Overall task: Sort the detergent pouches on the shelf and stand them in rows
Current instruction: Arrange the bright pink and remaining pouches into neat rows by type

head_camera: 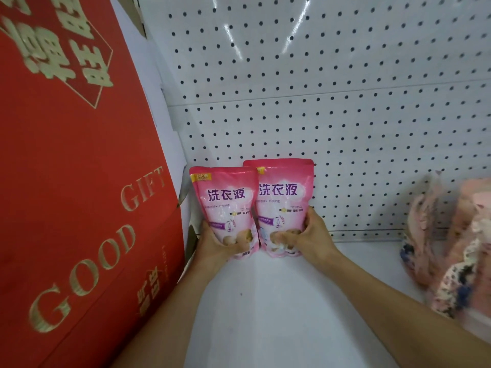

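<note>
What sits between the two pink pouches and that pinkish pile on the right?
Nothing: bare white shelf lies between the pouches and the pile, seen in the head view.

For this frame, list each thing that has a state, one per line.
Left pouch: upright on the shelf, gripped low by the left hand.
Right pouch: upright, slightly behind and touching the left one, gripped low by the right hand.
Red gift box: standing at left, closed.
Pink pile: heaped at right, blurred.
Shelf: white, pegboard back.
</note>
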### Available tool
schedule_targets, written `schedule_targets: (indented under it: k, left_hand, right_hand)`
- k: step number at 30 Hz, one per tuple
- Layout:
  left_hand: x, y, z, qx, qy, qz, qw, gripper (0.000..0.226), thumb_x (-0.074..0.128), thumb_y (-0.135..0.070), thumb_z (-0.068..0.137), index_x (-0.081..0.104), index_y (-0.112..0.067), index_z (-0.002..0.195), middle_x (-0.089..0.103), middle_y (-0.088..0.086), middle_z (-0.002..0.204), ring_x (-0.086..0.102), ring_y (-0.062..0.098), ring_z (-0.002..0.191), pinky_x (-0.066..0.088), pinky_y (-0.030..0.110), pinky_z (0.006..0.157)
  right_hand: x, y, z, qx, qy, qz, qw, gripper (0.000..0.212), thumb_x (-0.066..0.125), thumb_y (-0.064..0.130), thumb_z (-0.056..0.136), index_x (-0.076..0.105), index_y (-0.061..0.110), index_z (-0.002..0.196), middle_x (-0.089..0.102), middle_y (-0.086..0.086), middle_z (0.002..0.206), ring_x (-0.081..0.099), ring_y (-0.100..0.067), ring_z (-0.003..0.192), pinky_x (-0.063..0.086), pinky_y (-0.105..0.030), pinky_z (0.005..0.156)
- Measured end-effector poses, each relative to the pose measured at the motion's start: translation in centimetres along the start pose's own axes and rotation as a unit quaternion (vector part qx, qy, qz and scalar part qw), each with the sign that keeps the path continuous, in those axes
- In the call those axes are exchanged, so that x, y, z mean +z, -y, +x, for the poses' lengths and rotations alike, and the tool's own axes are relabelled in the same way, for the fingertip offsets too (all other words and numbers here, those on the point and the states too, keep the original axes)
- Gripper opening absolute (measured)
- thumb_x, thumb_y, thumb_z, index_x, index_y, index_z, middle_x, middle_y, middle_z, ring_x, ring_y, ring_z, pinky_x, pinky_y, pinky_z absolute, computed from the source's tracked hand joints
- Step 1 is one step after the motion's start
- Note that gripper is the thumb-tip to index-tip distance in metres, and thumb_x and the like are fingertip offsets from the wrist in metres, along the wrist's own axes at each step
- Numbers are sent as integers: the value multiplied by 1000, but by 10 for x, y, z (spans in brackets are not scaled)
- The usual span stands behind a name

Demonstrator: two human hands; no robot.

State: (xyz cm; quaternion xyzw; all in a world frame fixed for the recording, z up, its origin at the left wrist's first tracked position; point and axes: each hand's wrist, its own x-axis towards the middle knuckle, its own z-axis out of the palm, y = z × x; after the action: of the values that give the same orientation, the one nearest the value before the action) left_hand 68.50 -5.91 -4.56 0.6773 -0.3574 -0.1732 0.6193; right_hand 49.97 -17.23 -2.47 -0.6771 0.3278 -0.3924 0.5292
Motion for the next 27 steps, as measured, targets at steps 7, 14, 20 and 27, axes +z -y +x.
schedule_targets:
  k: [7,14,20,27]
  left_hand:
    - [4,-22,-19,-20,-21,56,998,98,91,1,59,33,-17,136,55,1,122,53,15,99,42,22,83]
    - [9,-56,-59,2,-6,101,995,89,89,-14,69,37,-20,140,60,-3,124,60,15,105,49,22,76]
    - [50,-106,-137,110,109,127,980,74,82,-58,67,54,-28,129,60,-8,131,55,10,122,45,33,105]
    - [143,-139,-210,172,159,107,966,43,74,-39,82,55,-38,120,56,-27,120,54,-11,108,50,21,90]
  right_hand:
    - [7,13,-17,3,-25,-51,998,80,92,15,56,41,19,117,63,0,115,65,-18,100,59,-39,84]
    - [-28,56,-77,-72,-28,-214,974,83,72,28,84,23,16,149,36,-5,148,30,-21,138,31,-30,104]
    - [-83,90,-167,-331,-37,-256,908,23,60,30,91,65,26,113,62,12,113,58,-5,107,51,-32,86]
    - [-212,115,-217,-425,-179,-314,830,34,53,-4,84,69,10,110,67,0,110,58,-18,108,45,-32,96]
